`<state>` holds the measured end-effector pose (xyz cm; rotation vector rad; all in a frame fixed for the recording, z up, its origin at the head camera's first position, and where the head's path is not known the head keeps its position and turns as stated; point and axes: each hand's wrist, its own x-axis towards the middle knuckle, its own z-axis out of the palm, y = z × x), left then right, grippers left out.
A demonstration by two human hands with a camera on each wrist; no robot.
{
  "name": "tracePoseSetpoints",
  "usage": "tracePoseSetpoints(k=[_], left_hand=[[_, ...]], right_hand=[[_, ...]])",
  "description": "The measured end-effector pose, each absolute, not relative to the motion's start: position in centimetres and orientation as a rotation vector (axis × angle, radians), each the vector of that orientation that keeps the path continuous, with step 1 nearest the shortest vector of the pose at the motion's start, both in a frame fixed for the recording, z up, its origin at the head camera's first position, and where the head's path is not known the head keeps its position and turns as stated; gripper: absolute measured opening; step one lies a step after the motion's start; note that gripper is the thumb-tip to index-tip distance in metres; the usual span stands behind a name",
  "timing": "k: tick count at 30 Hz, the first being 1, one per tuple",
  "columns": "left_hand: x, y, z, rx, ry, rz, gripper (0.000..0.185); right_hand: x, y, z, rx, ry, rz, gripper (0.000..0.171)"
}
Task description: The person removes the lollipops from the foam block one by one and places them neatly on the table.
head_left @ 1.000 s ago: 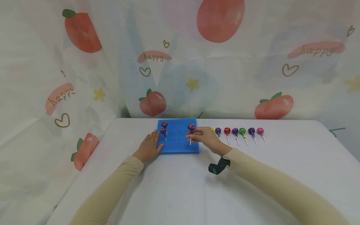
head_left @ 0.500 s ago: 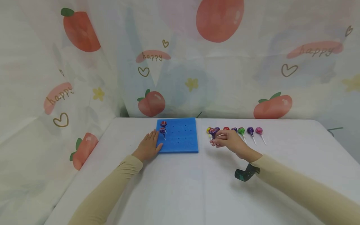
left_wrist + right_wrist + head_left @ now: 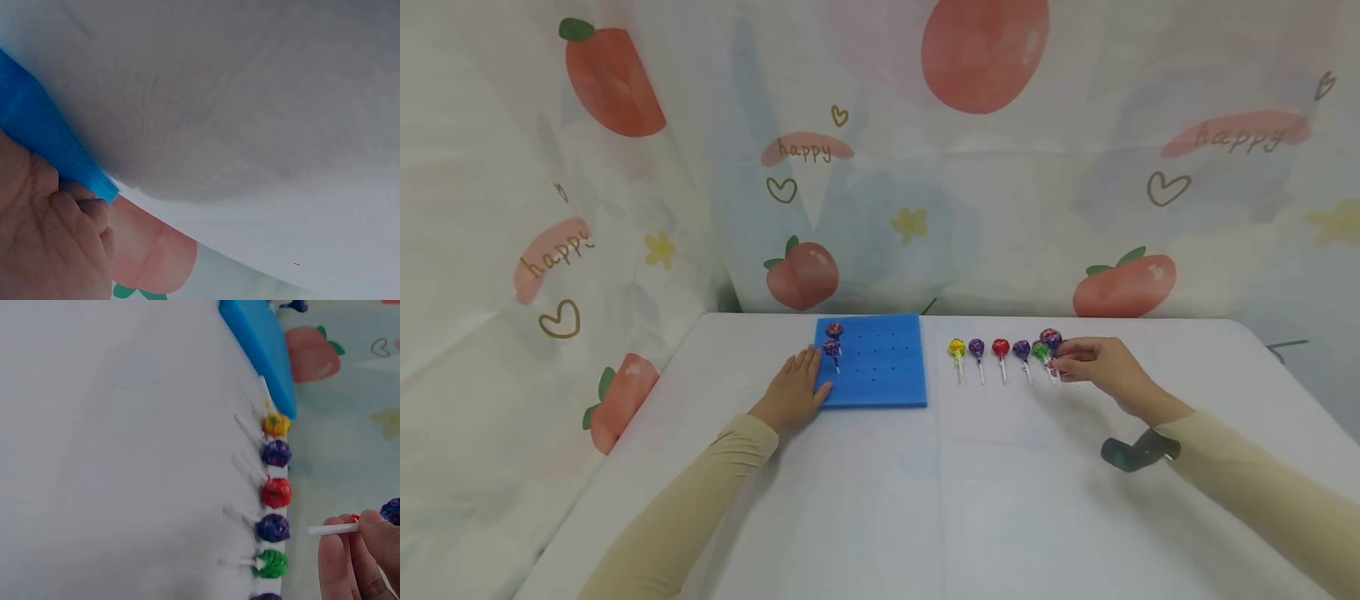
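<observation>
The right hand (image 3: 1101,365) is pinching a lollipop (image 3: 1050,339) by its thin white stick, fingers and thumb curled close around it, and is holding it just above the right end of the row of lollipops (image 3: 988,350) lying on the white table (image 3: 925,500). The held sweet is showing a dark purple, speckled round head with a touch of red, and in the right wrist view only the edge of that head (image 3: 392,511) is appearing at the frame's border while the stick is poking out to the left of the fingertips (image 3: 369,519). Beneath and beside it the row is lying flat with sticks pointing toward the person: yellow, purple, red, purple and green heads are showing clearly, and whatever is lying further right is being covered by the hand. The left hand (image 3: 793,390) is resting flat, fingers straight and relaxed, against the near left corner of the blue foam board (image 3: 880,367), gripping nothing; the left wrist view is showing only part of the palm and a strip of blue edge (image 3: 50,150). Farther back on the board, two lollipops (image 3: 832,340) are standing upright in holes along its left side, their wrappers too small to make out. Behind the table a fruit-printed curtain (image 3: 985,167) is hanging.
</observation>
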<state>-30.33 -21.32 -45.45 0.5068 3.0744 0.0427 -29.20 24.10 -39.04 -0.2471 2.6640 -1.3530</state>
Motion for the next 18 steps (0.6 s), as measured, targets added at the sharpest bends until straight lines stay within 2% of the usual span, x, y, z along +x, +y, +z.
tracePoseSetpoints(k=[10,18], left_hand=[[-30.3,-21.4,-45.6,0.517,3.087,0.059,0.067],[-30.5,-21.5,-46.0,0.515,3.094,0.050,0.067]], right_hand=[[-30.8,30.0,-40.1,-0.065,2.758,-1.217,0.049],[-31.9,32.7,-41.3,0.047,2.797,-1.121,0.053]])
